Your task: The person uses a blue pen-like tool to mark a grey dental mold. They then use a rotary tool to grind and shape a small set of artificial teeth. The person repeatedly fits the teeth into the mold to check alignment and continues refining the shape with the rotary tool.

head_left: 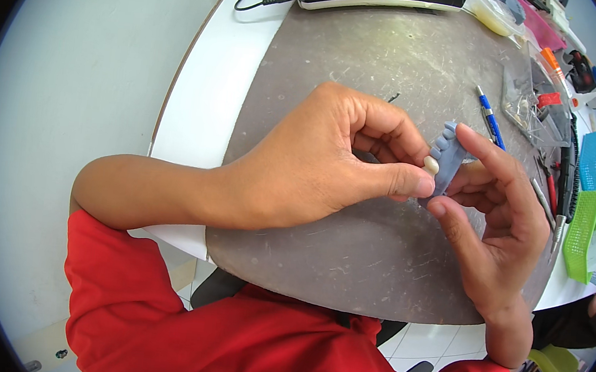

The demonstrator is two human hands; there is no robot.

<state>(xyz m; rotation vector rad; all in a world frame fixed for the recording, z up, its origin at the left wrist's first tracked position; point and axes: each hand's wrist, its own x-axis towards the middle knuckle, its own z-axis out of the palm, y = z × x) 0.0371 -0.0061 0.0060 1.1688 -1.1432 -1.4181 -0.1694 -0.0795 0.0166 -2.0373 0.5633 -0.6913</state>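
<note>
Left hand [336, 161] is pinching a small cream tooth-shaped piece [431, 165] at the left side of a blue-grey toothed dental model [450, 160]; right hand [499, 220] is holding the model from the right. Both are working above a scratched grey-brown tabletop [319, 267]. Slim blue pen [491, 118] is lying beyond the right hand. Clear plastic box [518, 99] is sitting farther right; bright-green perforated basket [580, 238] is standing at right.
</note>
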